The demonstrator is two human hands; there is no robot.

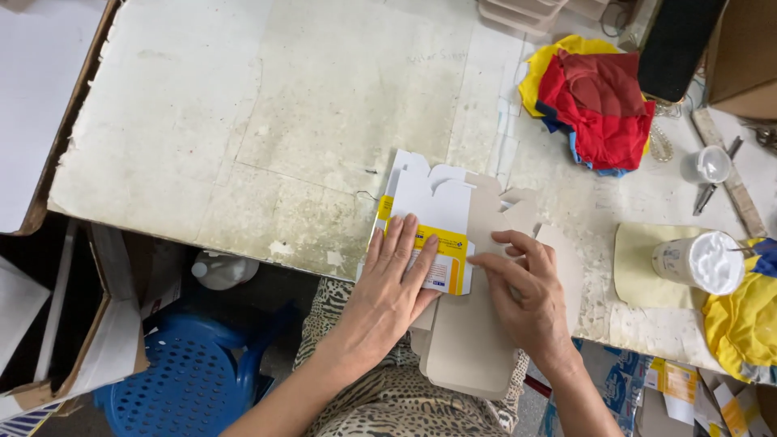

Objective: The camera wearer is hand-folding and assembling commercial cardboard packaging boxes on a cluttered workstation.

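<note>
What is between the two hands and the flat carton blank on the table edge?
Nothing visible. The left hand lies flat on the yellow-and-white carton blank, and the right hand presses its grey flap directly. The glue cup stands apart to the right.

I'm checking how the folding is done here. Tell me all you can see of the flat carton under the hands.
The flat carton is thin card, white and yellow on its printed face and plain grey-brown inside. It lies unfolded at the near edge of the worn table, partly overhanging it, with cut flaps at its far end. The left hand presses flat on the printed panel; the right hand rests fingertips on the grey panel.
</note>
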